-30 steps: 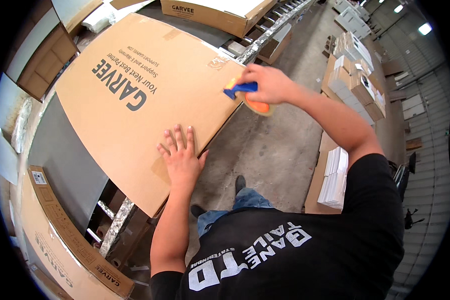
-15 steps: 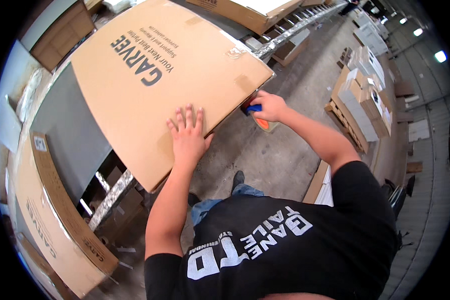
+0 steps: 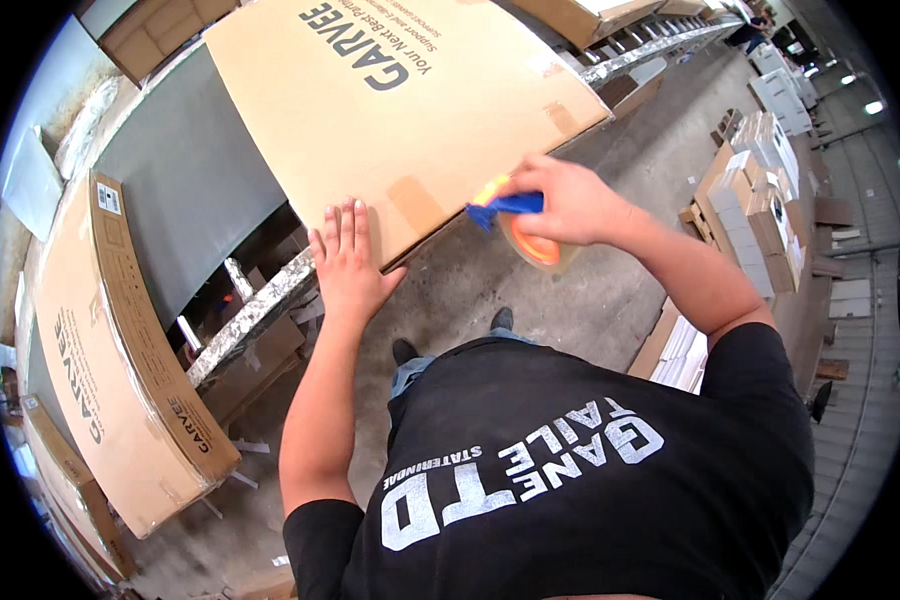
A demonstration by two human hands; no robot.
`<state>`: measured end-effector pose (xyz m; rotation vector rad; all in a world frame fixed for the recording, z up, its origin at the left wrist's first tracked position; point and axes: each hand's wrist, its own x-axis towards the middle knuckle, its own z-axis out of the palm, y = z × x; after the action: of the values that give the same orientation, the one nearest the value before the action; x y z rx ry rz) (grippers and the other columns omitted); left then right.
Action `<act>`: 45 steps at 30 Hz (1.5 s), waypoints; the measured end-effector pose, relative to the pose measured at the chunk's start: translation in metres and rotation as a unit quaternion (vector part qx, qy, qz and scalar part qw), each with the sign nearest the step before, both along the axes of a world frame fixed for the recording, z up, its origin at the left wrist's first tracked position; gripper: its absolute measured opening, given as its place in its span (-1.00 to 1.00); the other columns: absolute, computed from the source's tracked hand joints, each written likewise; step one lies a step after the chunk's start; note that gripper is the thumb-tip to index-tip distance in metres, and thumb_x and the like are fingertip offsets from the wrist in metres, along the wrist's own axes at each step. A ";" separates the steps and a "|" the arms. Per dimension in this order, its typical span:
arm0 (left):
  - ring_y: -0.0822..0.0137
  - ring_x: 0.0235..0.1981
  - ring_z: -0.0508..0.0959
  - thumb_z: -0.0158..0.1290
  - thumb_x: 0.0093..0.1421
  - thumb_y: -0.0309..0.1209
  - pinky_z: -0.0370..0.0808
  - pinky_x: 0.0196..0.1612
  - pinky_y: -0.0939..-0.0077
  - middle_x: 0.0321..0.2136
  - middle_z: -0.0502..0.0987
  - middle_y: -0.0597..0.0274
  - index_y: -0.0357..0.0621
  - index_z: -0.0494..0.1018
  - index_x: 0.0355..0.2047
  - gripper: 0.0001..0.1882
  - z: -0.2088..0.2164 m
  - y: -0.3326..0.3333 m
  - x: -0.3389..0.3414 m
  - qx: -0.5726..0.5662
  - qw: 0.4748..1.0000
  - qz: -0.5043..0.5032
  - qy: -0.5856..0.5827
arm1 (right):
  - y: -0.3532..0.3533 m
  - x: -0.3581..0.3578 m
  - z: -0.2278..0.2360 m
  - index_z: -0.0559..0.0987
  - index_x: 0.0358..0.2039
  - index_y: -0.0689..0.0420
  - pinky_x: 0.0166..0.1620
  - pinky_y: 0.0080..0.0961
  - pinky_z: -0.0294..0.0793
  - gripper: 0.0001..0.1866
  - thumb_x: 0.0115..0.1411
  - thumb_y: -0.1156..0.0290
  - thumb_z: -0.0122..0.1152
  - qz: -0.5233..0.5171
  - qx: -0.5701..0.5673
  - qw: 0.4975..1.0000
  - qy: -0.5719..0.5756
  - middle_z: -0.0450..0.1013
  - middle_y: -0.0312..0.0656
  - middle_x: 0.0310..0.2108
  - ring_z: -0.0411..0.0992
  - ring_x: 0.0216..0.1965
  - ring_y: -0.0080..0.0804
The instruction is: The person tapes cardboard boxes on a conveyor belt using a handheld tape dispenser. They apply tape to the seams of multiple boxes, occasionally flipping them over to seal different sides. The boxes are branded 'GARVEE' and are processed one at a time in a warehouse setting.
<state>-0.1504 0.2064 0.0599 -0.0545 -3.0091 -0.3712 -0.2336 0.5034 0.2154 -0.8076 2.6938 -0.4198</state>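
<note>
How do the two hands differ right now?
The left hand lies flat and open on the cardboard box, fingers spread; the right hand is closed around a blue-handled tape dispenser at the box's near edge. Both are bare and at that same edge.

Open floor [image 3: 570, 290] below the box [image 3: 400, 110] edge gives room; roller rail [image 3: 255, 315] blocks left, stacked cartons [image 3: 760, 200] crowd right.
</note>
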 end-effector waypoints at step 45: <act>-0.05 0.53 -0.06 0.05 0.30 0.06 -0.10 0.48 -0.21 0.51 0.00 -0.01 -0.22 -0.02 0.49 -0.06 -0.003 0.374 -0.285 -0.178 0.961 -0.212 0.026 | 0.393 -0.094 -0.234 0.27 0.35 0.30 0.21 -0.32 0.54 -0.26 0.09 0.52 0.05 -0.389 -0.666 0.527 -0.356 0.43 0.02 0.22 0.49 0.17 -0.27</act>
<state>-0.4350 0.5800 0.0572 -0.7324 -2.9502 0.1450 -0.3276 0.8960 -0.0183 0.4830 1.2887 -2.4430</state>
